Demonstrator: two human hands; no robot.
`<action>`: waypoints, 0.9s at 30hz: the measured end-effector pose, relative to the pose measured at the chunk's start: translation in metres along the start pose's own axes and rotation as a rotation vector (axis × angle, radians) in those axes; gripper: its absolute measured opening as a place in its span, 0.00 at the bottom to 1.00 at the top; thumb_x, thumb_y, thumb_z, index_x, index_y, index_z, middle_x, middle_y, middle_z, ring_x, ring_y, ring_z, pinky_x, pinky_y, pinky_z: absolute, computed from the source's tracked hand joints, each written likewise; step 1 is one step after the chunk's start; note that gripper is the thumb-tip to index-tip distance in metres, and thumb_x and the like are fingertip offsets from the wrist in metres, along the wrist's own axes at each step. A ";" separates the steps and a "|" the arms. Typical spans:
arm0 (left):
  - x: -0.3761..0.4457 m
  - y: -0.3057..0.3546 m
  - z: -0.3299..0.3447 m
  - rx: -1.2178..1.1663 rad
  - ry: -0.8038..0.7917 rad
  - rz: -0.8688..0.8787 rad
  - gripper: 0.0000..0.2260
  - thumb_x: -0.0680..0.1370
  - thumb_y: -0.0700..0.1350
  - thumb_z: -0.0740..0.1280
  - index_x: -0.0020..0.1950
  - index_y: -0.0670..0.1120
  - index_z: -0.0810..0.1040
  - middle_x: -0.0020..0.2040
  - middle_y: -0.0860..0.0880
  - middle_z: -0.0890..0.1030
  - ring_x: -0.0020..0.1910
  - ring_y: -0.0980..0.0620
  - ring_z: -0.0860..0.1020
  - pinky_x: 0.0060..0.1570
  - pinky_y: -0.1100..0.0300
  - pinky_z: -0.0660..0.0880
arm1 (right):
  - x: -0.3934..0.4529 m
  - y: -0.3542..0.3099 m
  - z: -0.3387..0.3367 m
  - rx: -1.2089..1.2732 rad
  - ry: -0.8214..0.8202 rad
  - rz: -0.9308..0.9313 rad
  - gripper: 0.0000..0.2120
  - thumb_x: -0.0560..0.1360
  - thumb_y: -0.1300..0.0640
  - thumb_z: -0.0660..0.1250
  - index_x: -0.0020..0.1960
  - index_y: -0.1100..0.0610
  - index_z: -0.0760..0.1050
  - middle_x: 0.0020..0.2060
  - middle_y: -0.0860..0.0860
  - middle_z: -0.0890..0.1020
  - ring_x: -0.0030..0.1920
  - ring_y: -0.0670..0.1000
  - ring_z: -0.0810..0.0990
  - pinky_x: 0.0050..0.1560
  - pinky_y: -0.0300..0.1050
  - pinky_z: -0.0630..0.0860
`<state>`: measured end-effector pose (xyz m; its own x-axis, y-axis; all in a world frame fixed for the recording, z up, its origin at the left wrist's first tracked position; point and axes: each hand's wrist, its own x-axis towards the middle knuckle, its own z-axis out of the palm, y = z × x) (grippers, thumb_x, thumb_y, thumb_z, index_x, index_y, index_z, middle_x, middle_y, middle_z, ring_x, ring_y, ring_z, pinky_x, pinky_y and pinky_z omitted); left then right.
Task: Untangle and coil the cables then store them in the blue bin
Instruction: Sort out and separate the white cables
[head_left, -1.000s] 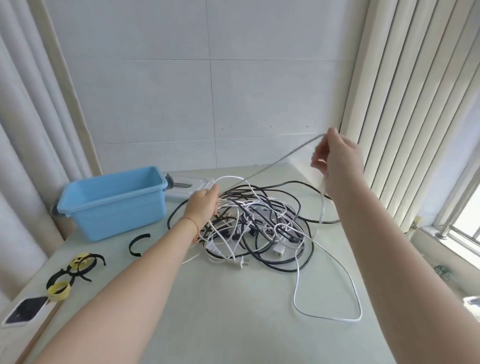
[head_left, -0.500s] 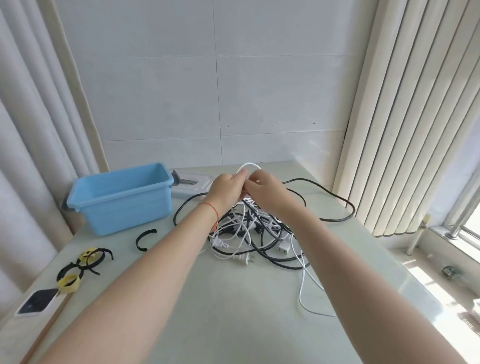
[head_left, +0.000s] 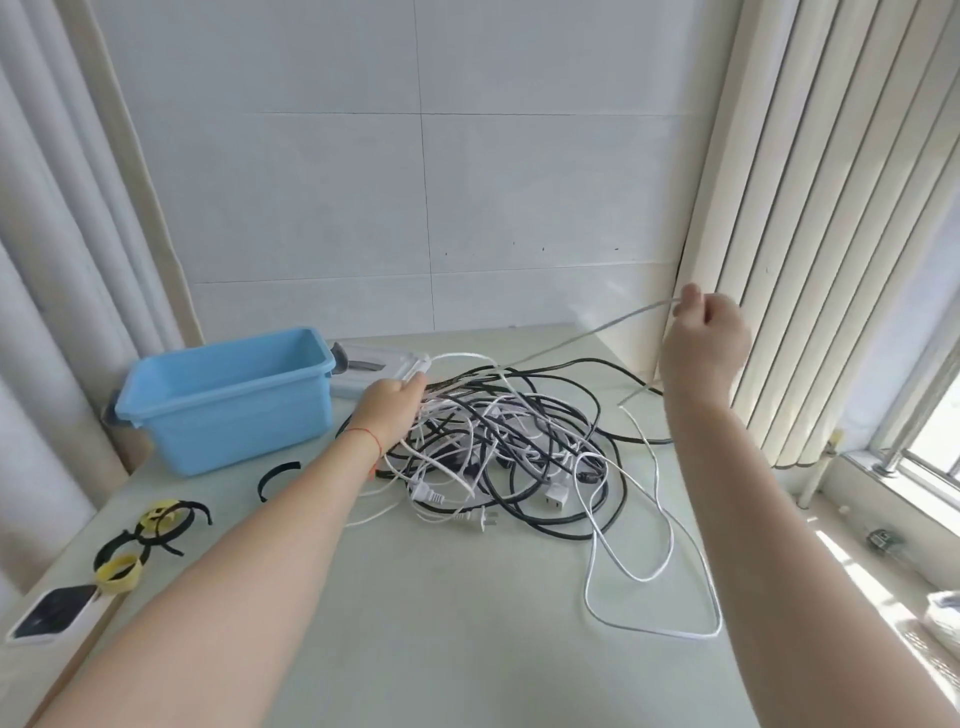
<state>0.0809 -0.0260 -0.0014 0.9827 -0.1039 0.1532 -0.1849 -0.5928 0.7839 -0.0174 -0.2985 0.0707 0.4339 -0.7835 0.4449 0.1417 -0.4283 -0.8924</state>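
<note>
Pale table (head_left: 467, 649) carries a tangle of cables (head_left: 509, 441) just right of the blue bin (head_left: 228, 400). Left hand (head_left: 389, 405) grips white cable (head_left: 644, 545) at the tangle; raised right hand (head_left: 701, 338) pinches it taut.

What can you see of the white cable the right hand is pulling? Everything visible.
The white cable is thin, flat-looking and plastic-sheathed. The right hand pinches it high near the blinds; from that grip it runs taut, down-left, to the left hand at the tangled pile, looping white beside those fingers. Another length drops from the right hand to slack loops on the table. Its ends cannot be told.
</note>
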 end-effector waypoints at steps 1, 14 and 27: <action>0.002 -0.005 -0.004 0.020 0.038 -0.020 0.24 0.81 0.58 0.56 0.32 0.45 0.71 0.29 0.45 0.73 0.34 0.47 0.74 0.41 0.54 0.71 | 0.009 0.005 -0.004 -0.119 -0.003 -0.002 0.13 0.81 0.53 0.60 0.47 0.60 0.77 0.42 0.54 0.79 0.47 0.56 0.77 0.48 0.48 0.71; -0.007 0.056 0.007 0.102 -0.023 0.240 0.27 0.83 0.59 0.52 0.30 0.44 0.70 0.29 0.46 0.71 0.29 0.48 0.69 0.36 0.56 0.66 | -0.082 -0.014 0.060 -0.222 -0.909 -0.322 0.09 0.80 0.57 0.62 0.44 0.56 0.78 0.29 0.47 0.74 0.27 0.45 0.68 0.30 0.39 0.64; -0.019 0.050 -0.002 0.228 0.080 0.313 0.26 0.85 0.53 0.52 0.28 0.46 0.62 0.25 0.48 0.64 0.26 0.48 0.64 0.34 0.55 0.60 | -0.060 -0.010 0.049 -0.411 -0.352 -0.419 0.27 0.70 0.67 0.58 0.69 0.61 0.69 0.67 0.57 0.70 0.69 0.60 0.66 0.73 0.52 0.56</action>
<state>0.0527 -0.0522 0.0365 0.8737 -0.2504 0.4170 -0.4596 -0.7055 0.5395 -0.0014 -0.2248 0.0488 0.6895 -0.3511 0.6335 0.0417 -0.8540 -0.5187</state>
